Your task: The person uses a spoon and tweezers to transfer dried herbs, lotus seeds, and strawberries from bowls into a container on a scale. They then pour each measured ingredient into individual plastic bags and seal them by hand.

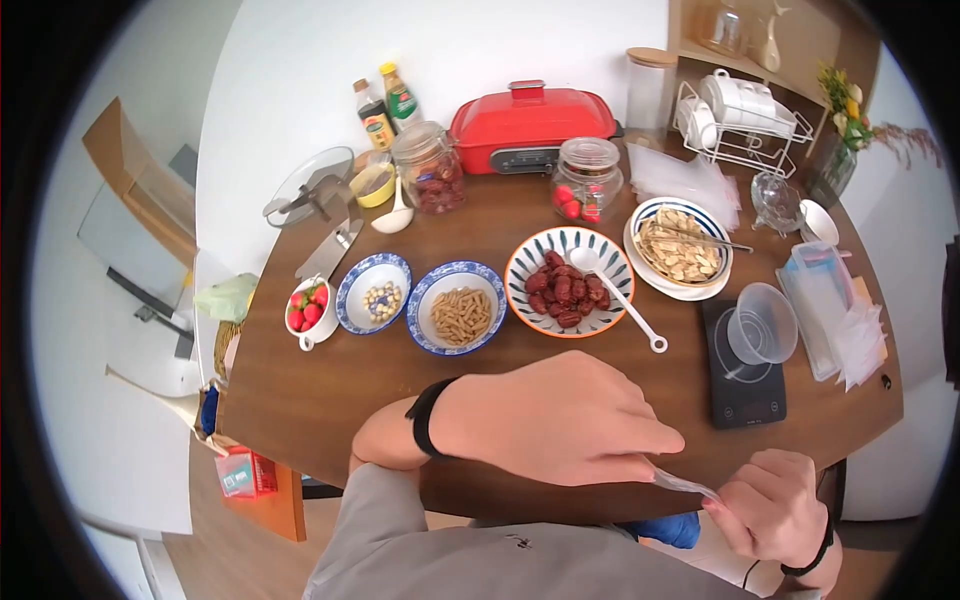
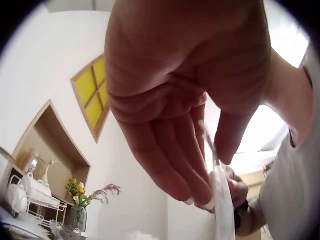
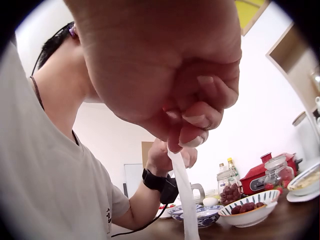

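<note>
A thin, translucent plastic bag (image 1: pixel 685 485) is stretched between both hands at the table's front edge, seen almost edge-on. My left hand (image 1: pixel 555 420) pinches one end between thumb and fingers. The right hand (image 1: pixel 775 505) grips the other end, its fingers curled tightly in the right wrist view. In the left wrist view the bag (image 2: pixel 223 212) hangs down as a whitish strip. Beyond the hands are a patterned bowl of red dates (image 1: pixel 565 290) with a white slotted spoon (image 1: pixel 625 300) and a black kitchen scale (image 1: pixel 745 390) bearing a clear plastic bowl (image 1: pixel 765 325).
Two blue-rimmed bowls (image 1: pixel 455 350) and a cup of strawberries (image 1: pixel 310 312) stand left. A plate of dried slices (image 1: pixel 640 262) is back right, near clear bags (image 1: pixel 685 185). Glass jars (image 1: pixel 588 165), a red cooker (image 1: pixel 535 120) and a knife (image 1: pixel 330 250) lie farther back.
</note>
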A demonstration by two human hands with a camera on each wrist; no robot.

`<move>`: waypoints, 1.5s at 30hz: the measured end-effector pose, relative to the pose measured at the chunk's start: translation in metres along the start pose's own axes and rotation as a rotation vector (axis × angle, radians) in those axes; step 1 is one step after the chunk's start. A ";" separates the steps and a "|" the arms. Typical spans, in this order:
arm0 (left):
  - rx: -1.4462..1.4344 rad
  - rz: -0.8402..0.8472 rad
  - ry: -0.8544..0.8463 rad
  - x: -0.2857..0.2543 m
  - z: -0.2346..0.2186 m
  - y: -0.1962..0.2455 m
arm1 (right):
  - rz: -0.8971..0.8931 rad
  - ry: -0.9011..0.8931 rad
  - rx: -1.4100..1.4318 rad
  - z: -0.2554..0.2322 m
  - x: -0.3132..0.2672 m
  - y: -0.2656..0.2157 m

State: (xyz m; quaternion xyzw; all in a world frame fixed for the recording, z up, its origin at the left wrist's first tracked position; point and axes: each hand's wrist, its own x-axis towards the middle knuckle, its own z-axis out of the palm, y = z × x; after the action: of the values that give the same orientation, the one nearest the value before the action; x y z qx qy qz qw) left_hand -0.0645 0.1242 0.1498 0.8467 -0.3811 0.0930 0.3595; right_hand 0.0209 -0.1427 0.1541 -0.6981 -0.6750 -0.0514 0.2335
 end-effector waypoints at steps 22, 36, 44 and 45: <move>0.900 -0.422 0.451 -0.016 -0.176 -0.051 | 0.549 0.037 0.567 0.056 -0.054 0.017; 1.081 -0.714 0.387 -0.058 -0.192 -0.243 | 0.685 -0.035 0.597 0.058 -0.073 0.019; 1.307 -0.631 0.441 -0.055 -0.199 -0.270 | 0.737 -0.057 0.612 0.061 -0.078 0.021; 1.324 -0.642 0.444 -0.055 -0.199 -0.272 | 0.730 -0.052 0.618 0.062 -0.079 0.022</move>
State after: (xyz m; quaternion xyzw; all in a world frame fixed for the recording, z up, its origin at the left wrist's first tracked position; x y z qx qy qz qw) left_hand 0.1139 0.4139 0.1238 0.9159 0.0998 0.3607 -0.1450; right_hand 0.0202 -0.1903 0.0628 -0.7884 -0.3749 0.2548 0.4159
